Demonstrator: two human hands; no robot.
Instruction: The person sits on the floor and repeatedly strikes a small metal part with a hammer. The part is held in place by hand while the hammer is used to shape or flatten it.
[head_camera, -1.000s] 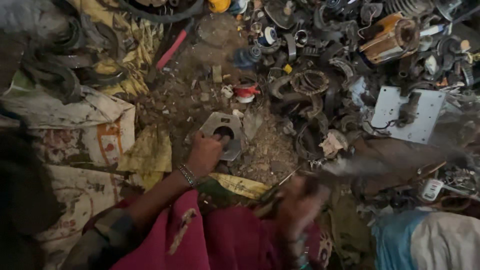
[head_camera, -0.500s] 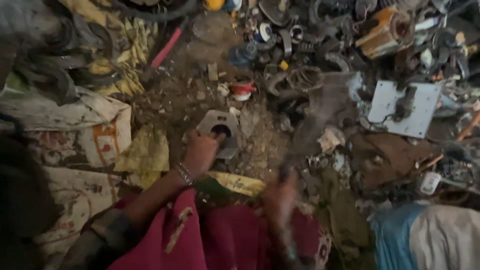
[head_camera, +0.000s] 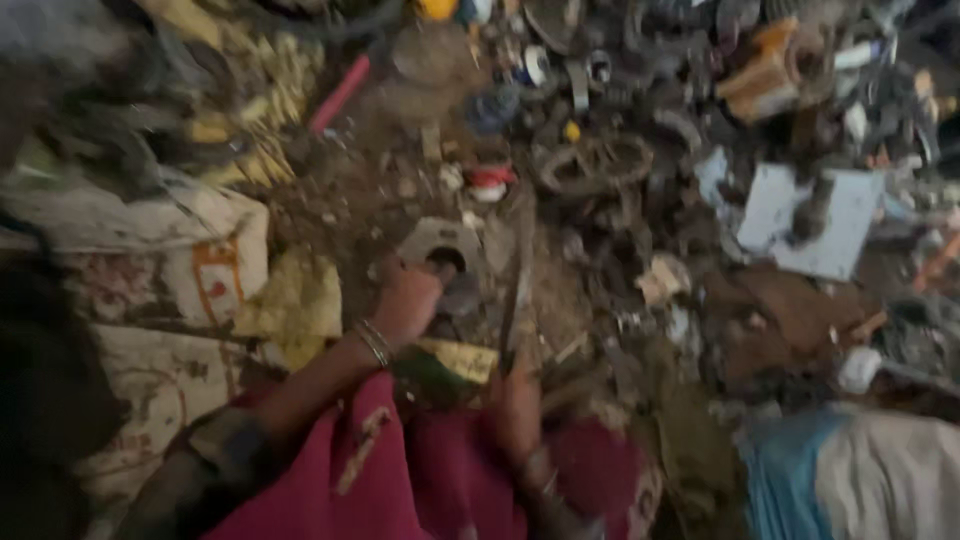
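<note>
My left hand is curled down onto a grey metal plate with a round hole, fingers bent over its near edge and pressing it against the dirt floor; the plate lies in the middle of the bare patch of ground, just ahead of my knees. My right hand is closed around the lower end of a long thin tool, which stands almost upright beside the plate, its tip just to the right of the hole; the picture is too blurred to tell what kind of tool it is. Two bangles sit on my left wrist. Beyond the plate lies one small red and white cap, and further out a red rod slants toward the far left. To the right lies one pale blue flat plate with a dark part on top, within a heap of dark metal scrap, and at the far right one orange block-shaped part. On my left lies one white sack with orange markings, with a crumpled yellow wrapper touching its near corner.
</note>
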